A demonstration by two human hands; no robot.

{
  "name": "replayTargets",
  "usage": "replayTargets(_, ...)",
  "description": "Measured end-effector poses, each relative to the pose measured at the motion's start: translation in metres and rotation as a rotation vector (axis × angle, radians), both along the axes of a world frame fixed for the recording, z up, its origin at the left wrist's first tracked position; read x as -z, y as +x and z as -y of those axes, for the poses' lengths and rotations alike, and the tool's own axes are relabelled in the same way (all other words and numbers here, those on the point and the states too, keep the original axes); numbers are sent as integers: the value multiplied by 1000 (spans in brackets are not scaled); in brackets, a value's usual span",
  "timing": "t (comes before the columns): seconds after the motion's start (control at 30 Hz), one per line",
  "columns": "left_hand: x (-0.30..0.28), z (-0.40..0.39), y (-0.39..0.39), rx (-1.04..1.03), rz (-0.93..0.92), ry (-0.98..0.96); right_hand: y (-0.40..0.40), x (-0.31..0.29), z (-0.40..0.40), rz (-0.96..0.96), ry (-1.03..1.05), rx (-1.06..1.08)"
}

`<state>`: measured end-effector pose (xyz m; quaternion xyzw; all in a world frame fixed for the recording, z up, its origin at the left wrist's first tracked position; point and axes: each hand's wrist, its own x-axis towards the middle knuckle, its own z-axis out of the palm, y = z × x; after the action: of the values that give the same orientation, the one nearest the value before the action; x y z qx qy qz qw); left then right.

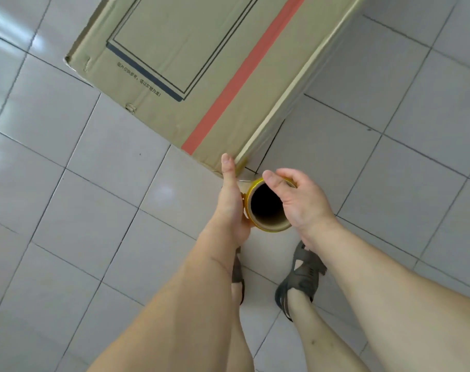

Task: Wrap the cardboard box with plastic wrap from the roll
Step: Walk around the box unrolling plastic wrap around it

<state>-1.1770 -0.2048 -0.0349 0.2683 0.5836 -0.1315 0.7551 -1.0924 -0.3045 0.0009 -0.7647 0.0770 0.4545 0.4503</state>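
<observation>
Two bare hands are holding the roll of plastic wrap (267,206) upright, just beside the near corner of the cardboard box (201,68). The left hand (232,200) is pressing flat against the roll's yellowish glossy side, its thumb touching the box corner. The right hand (298,200) is curling over the round cardboard rim, so both grips are closed on the roll. The matte brown box, with a red stripe (244,73), is standing on the shiny grey tiled floor (94,197).

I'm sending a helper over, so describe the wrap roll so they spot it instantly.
Find the big cardboard box lying on the tiled floor. At its near corner, the left hand and right hand hold the roll upright: a yellowish tube with a dark hollow centre.
</observation>
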Motion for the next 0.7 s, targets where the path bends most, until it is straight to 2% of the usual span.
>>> replayTargets(0.27,30,14,5,-249,0,-72,20,-5,-5,35,-43,-134)
replayTargets(0.47,18,20,18,-423,49,-92,35,-8,-11,85,-63,-271)
replayTargets(0.7,-5,21,31,-584,65,-12,57,-13,-28,89,-70,-431)
